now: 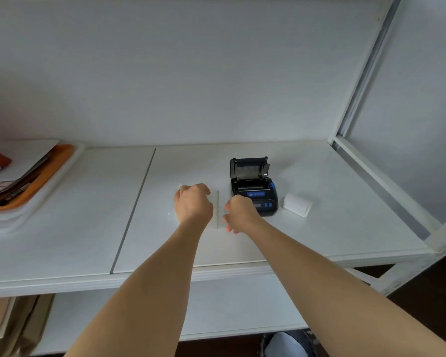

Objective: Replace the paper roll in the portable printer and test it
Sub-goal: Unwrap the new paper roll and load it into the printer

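Reaching forward over a white shelf (88, 215), both bare arms stretch out from the bottom of the view, with the hands side by side just left of the portable printer (254, 189). The left hand (193, 203) is seen from the back, its fingers curled under into a loose fist; something thin and clear shows at its far knuckles, but whether the fingers hold it cannot be told. The right hand (240, 213) hangs just beside it with fingers bent downward, the tips blurred near the shelf surface, and whether they pinch anything cannot be told either. Between the two hands lies a thin pale strip (216, 210), running away from the viewer, flat on the shelf; the left hand overlaps its left edge. The printer is black with blue buttons and a blue side latch, and it stands on the shelf with its lid tipped up and back, so the paper bay is exposed. The right hand covers the printer's near left corner. A white paper roll (297, 204) lies on its side on the shelf just right of the printer, apart from both hands. At the far left of the shelf sits a white tray (36, 202) bearing an orange tray (59, 163) with papers in it.
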